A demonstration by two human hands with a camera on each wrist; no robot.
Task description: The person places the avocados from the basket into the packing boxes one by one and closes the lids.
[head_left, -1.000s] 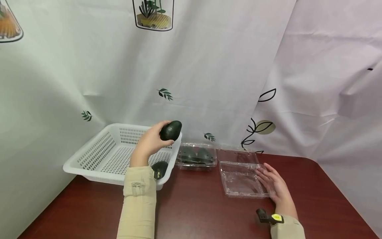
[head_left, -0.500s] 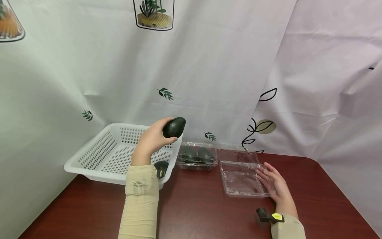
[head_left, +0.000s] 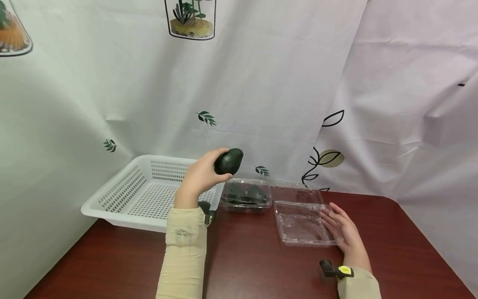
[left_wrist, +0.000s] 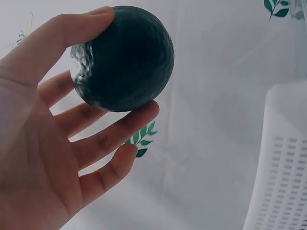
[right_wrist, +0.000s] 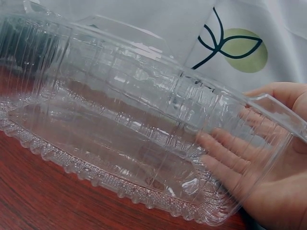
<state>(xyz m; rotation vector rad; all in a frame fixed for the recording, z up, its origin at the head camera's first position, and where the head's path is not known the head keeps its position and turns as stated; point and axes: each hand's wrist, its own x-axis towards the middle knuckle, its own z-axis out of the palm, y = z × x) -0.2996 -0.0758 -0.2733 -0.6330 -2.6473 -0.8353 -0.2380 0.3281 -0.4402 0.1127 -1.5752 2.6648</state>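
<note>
My left hand (head_left: 199, 178) grips a dark green avocado (head_left: 229, 161) between thumb and fingers, raised over the right end of a white plastic basket (head_left: 127, 224). The left wrist view shows the thumb on one side of the avocado (left_wrist: 127, 57) and the fingertips under the other. At the right, my right hand (head_left: 347, 230) lies with fairly straight fingers against the end wall of a clear plastic clamshell box (head_left: 285, 240). That box stands with its lid folded back and nothing inside. Through its clear wall the right fingers (right_wrist: 228, 148) show.
Behind, between basket and box, sits a closed clear clamshell (head_left: 246, 203) with avocados in it. Another avocado (head_left: 204, 206) in the basket's right corner is mostly hidden by the left forearm. A white printed curtain (head_left: 261, 83) hangs behind the red-brown table (head_left: 246, 257).
My left hand has carried the avocado to the right, from over the basket's right rim toward the closed clamshell. The right hand and the open box have stayed in place.
</note>
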